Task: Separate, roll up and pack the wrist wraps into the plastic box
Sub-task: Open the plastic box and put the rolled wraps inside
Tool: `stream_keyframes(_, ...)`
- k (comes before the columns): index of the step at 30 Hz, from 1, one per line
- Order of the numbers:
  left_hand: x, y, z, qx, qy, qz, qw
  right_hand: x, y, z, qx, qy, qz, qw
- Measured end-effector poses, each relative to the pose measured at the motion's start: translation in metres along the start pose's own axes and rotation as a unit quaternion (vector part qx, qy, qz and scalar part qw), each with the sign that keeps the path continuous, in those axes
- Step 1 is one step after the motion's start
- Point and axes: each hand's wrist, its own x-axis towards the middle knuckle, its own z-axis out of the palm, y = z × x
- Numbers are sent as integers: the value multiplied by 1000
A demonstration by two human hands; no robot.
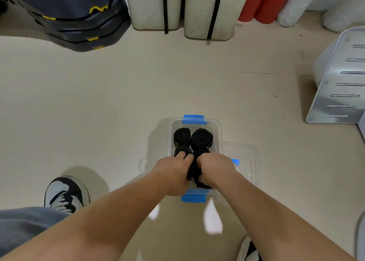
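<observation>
A clear plastic box (pixel 218 134) with blue latches stands on the floor in front of me. Two rolled black wrist wraps lie at its far end, one at the left (pixel 182 136) and a bigger one at the right (pixel 201 139). A third roll (pixel 181 150) lies under the fingertips of my left hand (pixel 175 172). My right hand (pixel 215 170) grips another black wrap (pixel 199 181) at the near end of the box, and my left hand's fingers curl against the same wrap. Both hands hide most of the box's near half.
The clear lid (pixel 246 158) lies against the box's right side. My shoe (pixel 66 193) is at the left. Stacked dark mats (pixel 75 23), white containers (pixel 209 13), red rolls (pixel 262 4) and a grey metal panel (pixel 339 79) line the far and right edges.
</observation>
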Motion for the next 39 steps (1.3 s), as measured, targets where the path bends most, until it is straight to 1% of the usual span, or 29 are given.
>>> stream_keyframes(1, -1, -3, -1, -11, -3, 0, 1000, 1, -2, 4, 0, 15, 2, 1000)
stream_keyframes(3, -2, -6, 0, -1, -6, -3, 1000, 3, -5, 16, 2, 47, 3, 999)
stream_keyframes(8, 2, 2, 12, 62, 6, -33, 998, -8, -9, 41, 32, 46, 22, 998)
stream_keyframes(11, 7, 6, 14, 78, 15, -44, 996, -8, -8, 48, 43, 46, 35, 997)
stream_keyframes(14, 13, 9, 15, 73, 8, -49, 996, -2, -6, 47, 38, 36, 42, 998)
stream_keyframes(18, 15, 13, 13, 49, -7, -65, 997, 6, -1, 40, 27, 43, 45, 998)
stream_keyframes(20, 14, 16, 9, 21, -5, -74, 997, 5, 6, 38, 50, 50, 24, 997)
stream_keyframes(21, 13, 18, 6, 6, 7, -79, 997, 3, 10, 39, 79, 61, 12, 995)
stream_keyframes(22, 14, 21, 4, -10, 26, -81, 996, -1, 16, 40, 121, 87, 2, 989)
stream_keyframes(23, 14, 24, 2, -30, 47, -79, 995, -6, 21, 41, 174, 132, 5, 976)
stream_keyframes(24, 15, 28, 2, -57, 66, -73, 994, -12, 27, 42, 226, 188, 25, 955)
stream_keyframes(25, 16, 32, 3, -87, 78, -64, 991, -16, 34, 43, 276, 237, 66, 929)
stream_keyframes(26, 17, 37, 5, -115, 77, -56, 989, -18, 43, 45, 330, 267, 120, 898)
stream_keyframes(27, 18, 42, 7, -140, 66, -50, 987, -18, 55, 49, 382, 273, 173, 866)
stream_keyframes(28, 19, 48, 10, -160, 46, -47, 985, -18, 68, 57, 419, 260, 215, 843)
stream_keyframes(29, 20, 53, 14, -175, 25, -43, 983, -17, 80, 67, 435, 226, 242, 837)
stream_keyframes(32, 19, 63, 25, -165, 1, -17, 986, -18, 101, 103, 426, 86, 267, 860)
stream_keyframes(33, 20, 65, 27, -157, 3, -8, 988, -18, 103, 114, 431, 55, 267, 860)
stream_keyframes(36, 25, 69, 27, -163, 4, -2, 987, -13, 103, 130, 477, 20, 263, 838)
stream_keyframes(39, 32, 64, 24, -163, -11, -5, 987, 1, 106, 131, 480, 2, 269, 835)
